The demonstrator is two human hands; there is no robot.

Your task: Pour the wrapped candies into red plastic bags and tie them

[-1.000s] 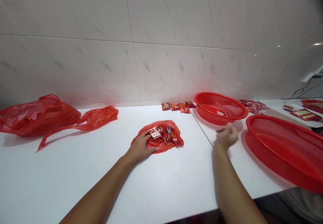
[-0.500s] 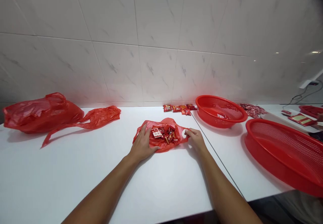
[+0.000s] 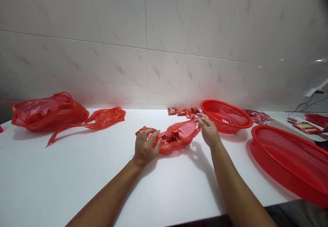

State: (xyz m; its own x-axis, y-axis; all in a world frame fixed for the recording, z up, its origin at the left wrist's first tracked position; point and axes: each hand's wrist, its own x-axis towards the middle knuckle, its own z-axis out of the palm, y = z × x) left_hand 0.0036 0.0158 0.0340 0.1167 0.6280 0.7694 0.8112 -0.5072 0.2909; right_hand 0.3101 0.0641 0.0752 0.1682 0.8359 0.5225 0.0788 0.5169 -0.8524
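Note:
A thin red plastic bag (image 3: 179, 147) lies on the white table with its mouth gaping upward. Inside it are several small red packets (image 3: 175, 136), partly hidden by the film. My left hand (image 3: 146, 147) is curled over the bag's left edge, the film bunched by its fingers. With thumb and fingertips, my right hand (image 3: 208, 128) pinches the bag's right handle and holds that side raised off the table. Behind the bag, a short row of small red packets (image 3: 180, 112) lies near the wall.
A larger red plastic bag (image 3: 48, 114) sits at the left. To the right stand a round red basket (image 3: 225, 128) and a larger red basket (image 3: 284, 165). A pile of red-and-white packets (image 3: 258, 116) lies behind them. Part of another person's hand (image 3: 325, 131) shows at the right edge.
My right hand has lifted the bag's right side up and slightly outward, tilting the mouth. My left hand has curled its fingers at the left edge. The packets inside have shifted.

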